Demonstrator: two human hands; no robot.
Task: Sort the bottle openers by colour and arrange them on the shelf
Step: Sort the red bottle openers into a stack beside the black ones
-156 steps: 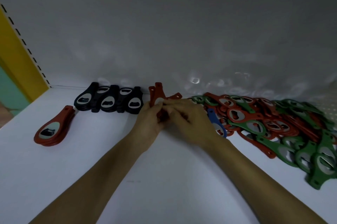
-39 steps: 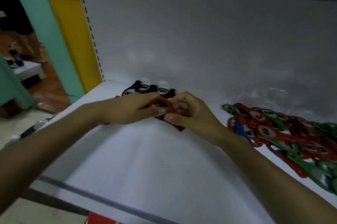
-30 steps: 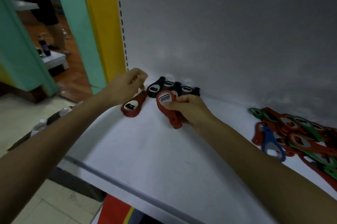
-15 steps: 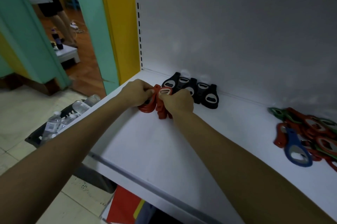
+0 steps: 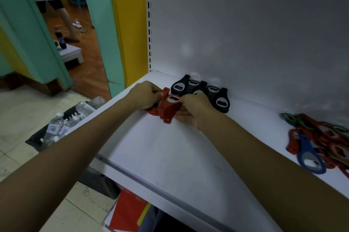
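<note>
Head view. My left hand (image 5: pixel 145 95) and right hand (image 5: pixel 196 108) meet at the back left corner of the shelf (image 5: pixel 170 156). Both grip one bunch of red bottle openers (image 5: pixel 167 108). The left fingers (image 5: pixel 157 96) curl round the bunch from its left side. The right fingers (image 5: pixel 184 99) pinch the top opener by its rounded head, with the thumb under the bunch. The bunch touches the shelf, and its handles point toward me. How many openers it holds cannot be told.

Just beside my right hand, toward the rear, a row of black bottle openers (image 5: pixel 221 102) lies overlapped along the white back panel (image 5: pixel 245 33), heads toward me.

Well apart, at the right edge of the shelf, a mixed pile (image 5: pixel 324 137) of red and green openers lies tangled. One blue opener (image 5: pixel 309 156) rests on its near side.

Left of the shelf stand a yellow panel (image 5: pixel 130 23) and a teal post (image 5: pixel 102 23). On the floor below is a dark crate of water bottles (image 5: pixel 62 124). Another person's legs (image 5: pixel 62 10) show in the room beyond.
</note>
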